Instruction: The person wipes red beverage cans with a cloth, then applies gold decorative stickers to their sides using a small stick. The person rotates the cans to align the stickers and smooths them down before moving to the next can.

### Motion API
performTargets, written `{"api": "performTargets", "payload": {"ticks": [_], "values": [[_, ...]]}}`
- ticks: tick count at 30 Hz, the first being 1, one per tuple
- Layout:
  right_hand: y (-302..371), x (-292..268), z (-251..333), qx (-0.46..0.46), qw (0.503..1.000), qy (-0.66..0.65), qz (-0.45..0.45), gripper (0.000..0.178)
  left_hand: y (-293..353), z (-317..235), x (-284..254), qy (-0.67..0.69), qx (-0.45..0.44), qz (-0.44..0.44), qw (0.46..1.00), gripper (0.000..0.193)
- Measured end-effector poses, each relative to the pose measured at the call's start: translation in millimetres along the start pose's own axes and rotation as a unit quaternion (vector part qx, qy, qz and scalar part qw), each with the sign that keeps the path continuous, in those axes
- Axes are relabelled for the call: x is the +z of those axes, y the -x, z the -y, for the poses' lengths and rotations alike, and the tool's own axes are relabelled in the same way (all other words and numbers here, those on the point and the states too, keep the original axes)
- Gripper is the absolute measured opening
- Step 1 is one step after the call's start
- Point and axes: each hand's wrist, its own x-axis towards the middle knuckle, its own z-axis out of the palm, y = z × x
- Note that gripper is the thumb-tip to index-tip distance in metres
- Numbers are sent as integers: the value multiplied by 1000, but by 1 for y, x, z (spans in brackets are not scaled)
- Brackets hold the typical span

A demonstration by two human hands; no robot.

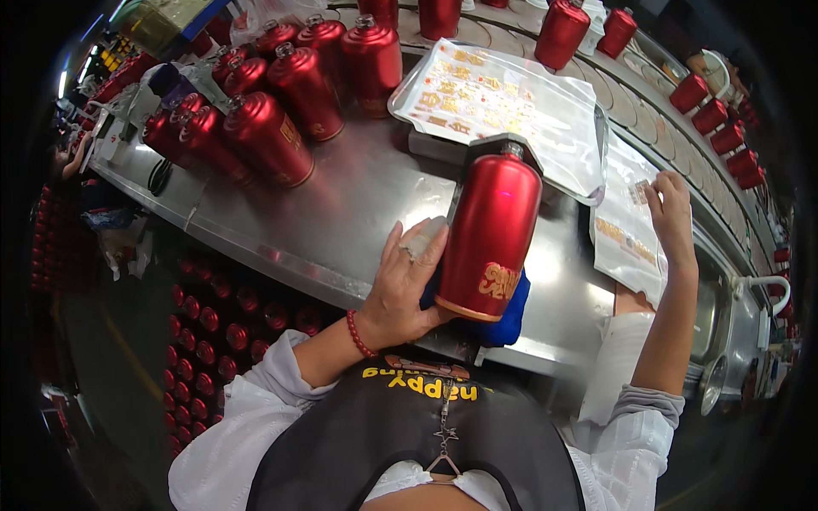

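A shiny red bottle (496,230) with gold raised lettering low on its side leans back in a dark angled holder (530,153). My left hand (405,285) is at the bottle's left side and base, its fingers bent upward along it and the thumb side at the bottom rim. Pale covers wrap some of its fingertips. Over to the right, my right hand (673,204) pinches a small piece with gold markings (639,192), like a decal. Just beneath that is a white sheet (609,251) bearing a strip of gold decals.
Several red bottles (268,140) stand on the metal table (298,230) at the left. A tray (588,128) with decal sheets lies beyond the holder. Behind it a conveyor (656,119) carries more bottles. Blue cloth (511,315) shows below the bottle; a sink (711,315) is at right.
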Motion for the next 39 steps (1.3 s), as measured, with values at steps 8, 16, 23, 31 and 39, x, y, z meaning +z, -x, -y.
{"api": "performTargets", "payload": {"ticks": [8, 16, 23, 31, 39], "values": [[-5, -81, 159, -97, 968, -213, 88, 14, -14, -12, -3, 15, 25, -23, 999, 104], [-16, -21, 198, -186, 942, -252, 123, 11, -25, -16, -11, -41, 66, 1, 997, 118], [-18, -7, 198, -138, 945, -267, 128, 16, -29, 4, -11, 262, -16, 75, 962, 115], [-17, -4, 200, -163, 963, -209, 50, 13, -79, -5, 9, 311, -130, -3, 941, 91], [46, 4, 216, -65, 978, -194, -40, 41, -76, 0, 15, 422, -152, 8, 894, 92]]}}
